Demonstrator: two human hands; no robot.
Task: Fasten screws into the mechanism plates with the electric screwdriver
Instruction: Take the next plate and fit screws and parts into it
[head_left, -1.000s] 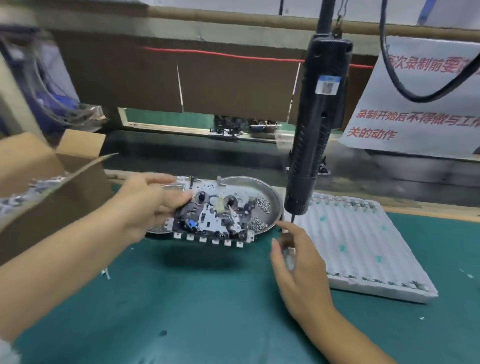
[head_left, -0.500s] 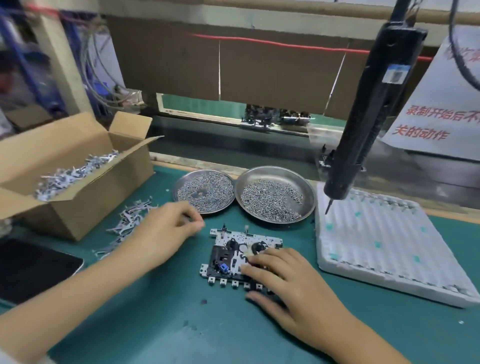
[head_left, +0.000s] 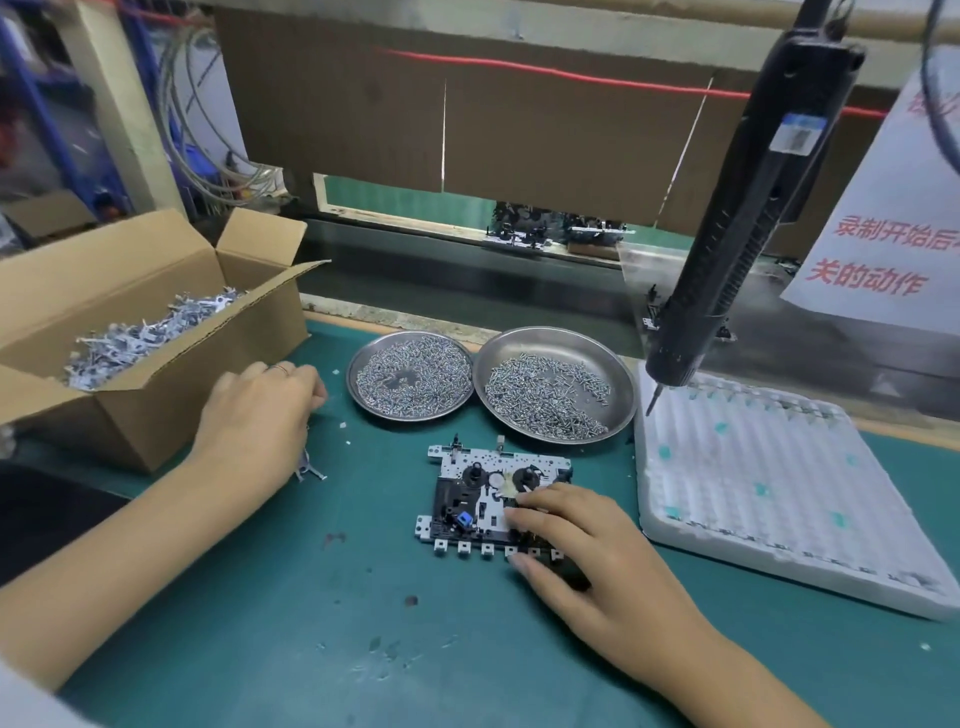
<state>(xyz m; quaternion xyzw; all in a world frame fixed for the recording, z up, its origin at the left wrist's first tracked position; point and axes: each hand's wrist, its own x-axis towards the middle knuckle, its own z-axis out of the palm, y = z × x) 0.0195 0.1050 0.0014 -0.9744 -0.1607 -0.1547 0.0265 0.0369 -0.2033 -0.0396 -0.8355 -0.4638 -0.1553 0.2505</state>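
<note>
This is a factory assembly station. A bench (head_left: 260, 649) covered in green matting carries two steel dishes (head_left: 358, 387) heaped with small screws, an open cardboard box (head_left: 171, 410) full of stamped metal parts, and a white foam tray (head_left: 779, 499) for finished pieces. An electric screwdriver (head_left: 737, 228) hangs from an overhead line above the work area. Behind the bench, a cardboard screen (head_left: 519, 135) leaves a low slot through which more mechanisms (head_left: 550, 234) show. A printed notice (head_left: 883, 249) in red characters hangs at the right, and bundled cables (head_left: 208, 130) run at the rear left.
</note>
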